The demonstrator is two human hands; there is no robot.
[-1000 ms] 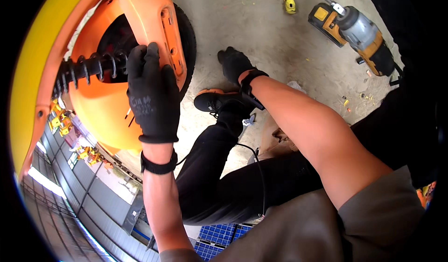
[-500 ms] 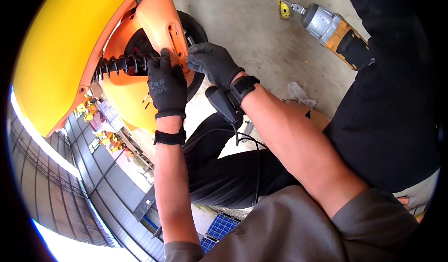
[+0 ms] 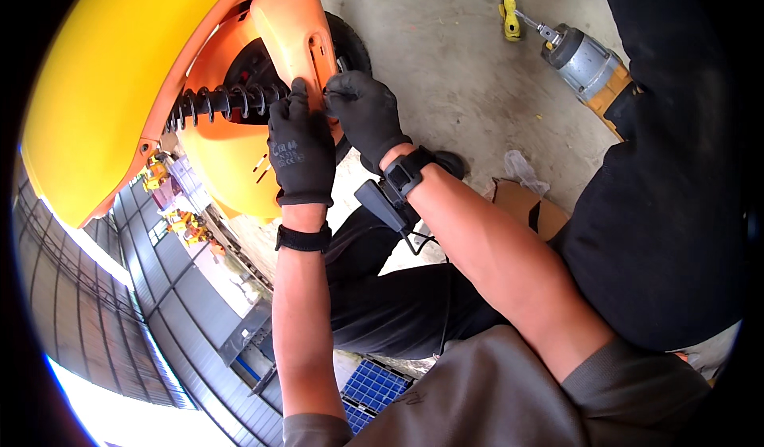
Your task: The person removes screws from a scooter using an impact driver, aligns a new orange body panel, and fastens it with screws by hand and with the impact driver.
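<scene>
Left hand (image 3: 302, 153) in a black work glove lies on the lower end of the slotted orange plastic panel (image 3: 286, 29), fingers close together; right hand (image 3: 366, 113), same glove, was out over the concrete floor (image 3: 454, 73) a second ago, now its curled fingers are at the panel's edge right beside the left; can't tell if either's pinching anything; black coil-spring shock (image 3: 215, 103) just left of the hands; silver-and-orange power driver (image 3: 587, 64) well off to their right.
</scene>
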